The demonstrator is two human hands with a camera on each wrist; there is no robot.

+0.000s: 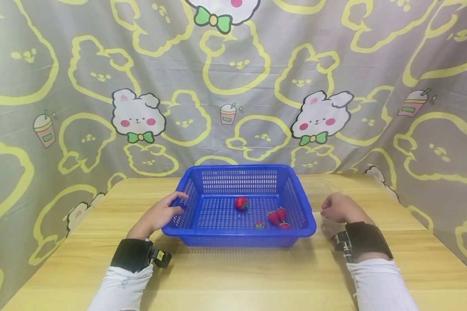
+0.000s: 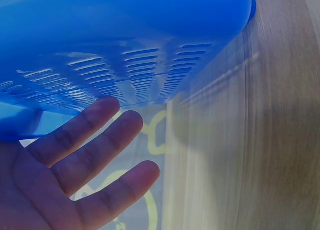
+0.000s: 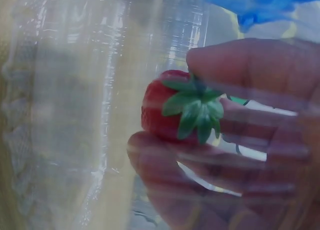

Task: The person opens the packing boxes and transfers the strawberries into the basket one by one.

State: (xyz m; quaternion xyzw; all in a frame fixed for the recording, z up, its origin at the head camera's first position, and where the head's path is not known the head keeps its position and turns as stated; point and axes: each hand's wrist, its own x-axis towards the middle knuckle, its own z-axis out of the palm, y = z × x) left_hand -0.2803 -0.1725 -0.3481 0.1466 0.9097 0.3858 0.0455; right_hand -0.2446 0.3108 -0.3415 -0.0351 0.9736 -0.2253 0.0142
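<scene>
A blue perforated plastic basket stands on the table. Over its left rim lies my left hand, thumb and index finger touching the top. Three loosely extended fingers hang outside the wall in the left wrist view. To the right of the basket, my right hand pinches a strawberry with green leaves between thumb and fingers. Beside that hand is a clear plastic container, hard to make out. Inside the basket, several strawberries lie at the right, and a rounder red fruit with a green stem lies near the middle.
The wooden table extends around the basket on both sides and in front. Behind it hangs a grey curtain with cartoon bears and rabbits. A black strap with a small camera sits on the left wrist.
</scene>
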